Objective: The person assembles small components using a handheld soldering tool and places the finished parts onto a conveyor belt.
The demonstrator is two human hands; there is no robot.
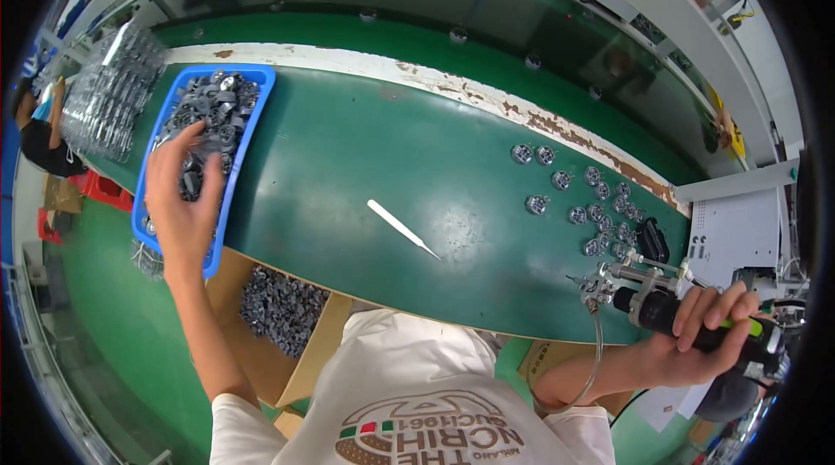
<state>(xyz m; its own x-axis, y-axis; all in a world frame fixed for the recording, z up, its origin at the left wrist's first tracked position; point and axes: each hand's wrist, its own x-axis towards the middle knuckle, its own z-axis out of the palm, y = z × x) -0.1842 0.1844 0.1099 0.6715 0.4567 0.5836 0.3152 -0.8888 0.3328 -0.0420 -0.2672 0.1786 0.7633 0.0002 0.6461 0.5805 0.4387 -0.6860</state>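
Within right hand [706, 361], slanting screwdriver [654, 311], pointing left

Clear plastic trays [117, 91] stacked far left; red stool [108, 190], co-worker [45, 145] in black nearby; green floor [109, 282] below.

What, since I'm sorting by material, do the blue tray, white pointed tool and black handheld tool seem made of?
Blue tray: probably smooth plastic, from its even colour and rounded rim.
White pointed tool: perhaps smooth coated metal or plastic; the body is evenly pale, the tip darker.
Black handheld tool: low-sheen plastic or coated metal, hard to tell; its silvery fittings shine like metal.
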